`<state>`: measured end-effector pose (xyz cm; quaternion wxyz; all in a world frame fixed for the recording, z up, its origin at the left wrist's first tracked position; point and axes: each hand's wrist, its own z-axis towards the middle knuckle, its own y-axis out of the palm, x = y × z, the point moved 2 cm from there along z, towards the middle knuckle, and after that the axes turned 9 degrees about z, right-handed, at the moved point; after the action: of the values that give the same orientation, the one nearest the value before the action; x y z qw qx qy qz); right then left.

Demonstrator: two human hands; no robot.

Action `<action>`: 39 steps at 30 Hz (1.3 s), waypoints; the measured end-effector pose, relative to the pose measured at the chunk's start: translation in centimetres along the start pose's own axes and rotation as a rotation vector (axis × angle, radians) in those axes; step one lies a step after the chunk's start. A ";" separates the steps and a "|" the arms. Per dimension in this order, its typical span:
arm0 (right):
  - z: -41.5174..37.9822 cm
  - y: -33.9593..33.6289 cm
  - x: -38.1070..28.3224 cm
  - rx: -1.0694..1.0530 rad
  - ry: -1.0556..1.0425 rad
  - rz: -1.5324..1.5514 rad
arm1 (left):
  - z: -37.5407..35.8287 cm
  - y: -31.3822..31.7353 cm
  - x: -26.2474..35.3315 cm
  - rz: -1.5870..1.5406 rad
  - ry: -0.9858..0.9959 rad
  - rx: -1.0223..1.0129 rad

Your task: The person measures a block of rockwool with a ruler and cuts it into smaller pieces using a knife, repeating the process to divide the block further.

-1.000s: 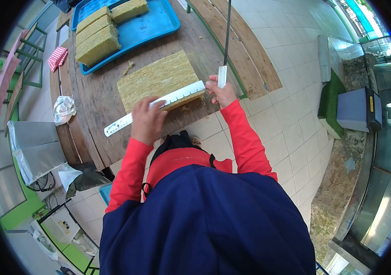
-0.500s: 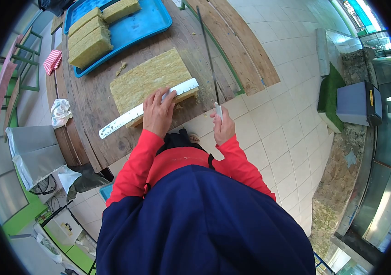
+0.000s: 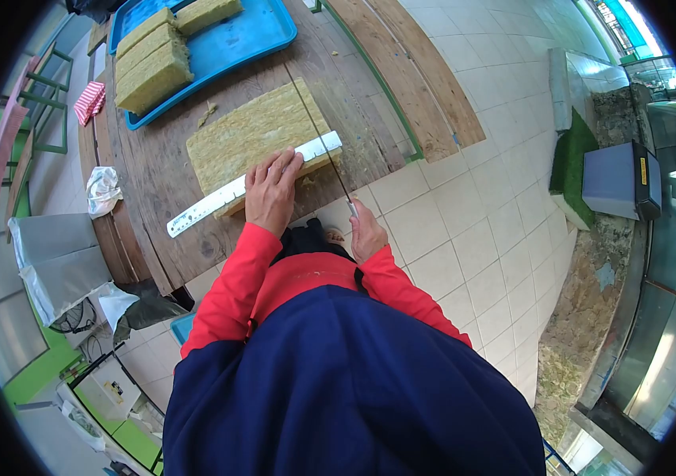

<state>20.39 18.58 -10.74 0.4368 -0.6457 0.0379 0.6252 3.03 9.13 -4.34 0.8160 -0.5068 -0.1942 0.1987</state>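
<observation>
A yellowish rockwool slab [image 3: 250, 135] lies on the wooden table in front of me. Along its near edge runs a white ruler [image 3: 209, 208], slanting up to the right. My left hand [image 3: 271, 190] presses the ruler down, its fingers closed together over it. My right hand [image 3: 367, 232] is wrapped round the light handle of a long, thin-bladed knife [image 3: 318, 131]. In this view the blade crosses the slab's right end and the ruler, its tip pointing toward the tray.
A blue tray [image 3: 262, 41] holding several cut rockwool blocks [image 3: 154, 78] stands at the far side of the table [image 3: 141, 170]. Wooden benches [image 3: 425, 87] flank it. A striped pink cloth [image 3: 90, 103] and a crumpled white plastic bag [image 3: 103, 192] lie at the left.
My right hand has swung the knife left, from beside the table to over the slab's right end. The left-hand fingers have drawn together on the ruler.
</observation>
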 end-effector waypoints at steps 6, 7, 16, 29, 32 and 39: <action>0.3 0.1 0.3 -0.008 0.030 -0.023 | -0.3 0.4 -0.2 -0.015 0.005 0.031; 0.3 0.2 0.4 0.022 -0.010 -0.035 | -0.3 0.5 -0.2 -0.014 0.005 0.032; 0.4 0.5 0.6 0.039 -0.036 -0.073 | -0.5 0.7 -0.3 -0.023 0.008 0.038; 2.0 1.4 -0.1 0.006 0.010 -0.077 | -0.4 0.7 -0.4 -0.015 0.026 0.029; 3.1 1.6 -0.7 -0.016 0.061 -0.070 | -0.4 0.8 -0.5 -0.012 0.032 0.031; 2.8 0.8 -1.7 0.097 -0.066 0.035 | -0.8 0.8 -0.4 0.024 -0.005 0.053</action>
<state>17.40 18.94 -9.33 0.4573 -0.6021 0.0650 0.6513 3.03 8.62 -5.43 0.8262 -0.4869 -0.1848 0.2150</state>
